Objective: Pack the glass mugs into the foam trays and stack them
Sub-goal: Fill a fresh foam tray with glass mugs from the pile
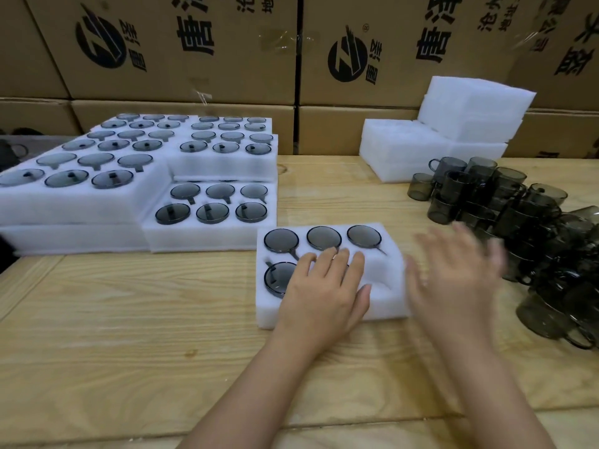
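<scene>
Left hand (324, 286) palm down on the foam tray (389, 306), fingers straight and slightly apart, fingertips touching the foam ridge between the two rows of pockets; nothing gripped or pinched. Right hand (453, 270) just beside the tray's right edge, blurred, fingers spread wide, holding nothing. In the tray, six pockets in two rows of three: glass mugs (281, 240) of smoky grey seated in all three rear pockets and in the front left pocket, each handle tucked into its slot; front middle pocket hidden beneath the left palm, contents not discernible; front right pocket (379, 283) bare. To the right, touching no tray, a heap of loose mugs (518, 222), some upright, some on their sides. To the left, packed trays (81, 205) in stacks of differing height, every visible pocket filled. At the rear right, unfilled foam trays (453, 124) piled up. All set on a wooden table (129, 319), backed by printed cardboard cartons (181, 59).
</scene>
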Motion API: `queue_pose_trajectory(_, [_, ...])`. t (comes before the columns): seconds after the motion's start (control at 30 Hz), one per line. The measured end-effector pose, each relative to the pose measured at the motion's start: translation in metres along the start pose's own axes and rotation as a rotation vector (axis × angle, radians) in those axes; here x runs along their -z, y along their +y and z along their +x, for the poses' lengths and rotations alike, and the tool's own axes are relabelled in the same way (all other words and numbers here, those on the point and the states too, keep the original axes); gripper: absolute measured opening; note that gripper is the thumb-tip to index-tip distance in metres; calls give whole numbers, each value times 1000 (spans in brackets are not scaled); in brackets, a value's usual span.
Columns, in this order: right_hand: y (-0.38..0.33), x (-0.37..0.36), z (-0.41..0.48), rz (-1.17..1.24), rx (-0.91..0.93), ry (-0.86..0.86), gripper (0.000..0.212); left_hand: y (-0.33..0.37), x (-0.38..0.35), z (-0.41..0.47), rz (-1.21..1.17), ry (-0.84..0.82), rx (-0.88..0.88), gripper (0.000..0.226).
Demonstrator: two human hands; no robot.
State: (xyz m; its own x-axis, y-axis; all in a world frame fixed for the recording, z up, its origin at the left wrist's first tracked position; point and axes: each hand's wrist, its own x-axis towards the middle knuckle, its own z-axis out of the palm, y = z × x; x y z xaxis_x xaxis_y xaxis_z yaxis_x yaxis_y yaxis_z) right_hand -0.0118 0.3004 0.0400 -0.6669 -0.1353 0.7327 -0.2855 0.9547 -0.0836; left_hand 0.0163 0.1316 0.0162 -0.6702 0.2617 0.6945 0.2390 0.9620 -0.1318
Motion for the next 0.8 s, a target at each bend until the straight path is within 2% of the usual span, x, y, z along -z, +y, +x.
queue_pose_trajectory(0.03, [22,6,-6,-86,-93,61,38,1,-1,0,23,-14,7,39])
queue_pose_trajectory(0.07, [42,11,-11,-148,-198,51,39,2,-1,0,29,-24,16,36])
queue_pose_trajectory(0.13, [72,17,-18,-193,-389,-55,41,2,-1,2,21,-31,37,35])
queue_pose_trajectory(0.2, [91,16,-23,-227,-487,-189,47,2,-1,2,17,-25,51,34])
queue_pose_trajectory(0.27, [102,16,-25,-268,-480,-267,49,2,-1,2,13,-22,54,33])
queue_pose_trajectory(0.47, [112,11,-24,-256,-466,-171,43,2,-2,2,-5,17,56,33])
queue_pose_trajectory(0.63, [123,7,-30,-244,-470,-180,43,2,-2,2,-17,19,66,34])
queue_pose_trajectory(0.7, [132,5,-33,-269,-501,-188,46,2,-2,2,-13,23,66,34])
queue_pose_trajectory(0.8, [140,7,-33,-166,-595,-147,50,2,-3,2,-13,28,66,33])
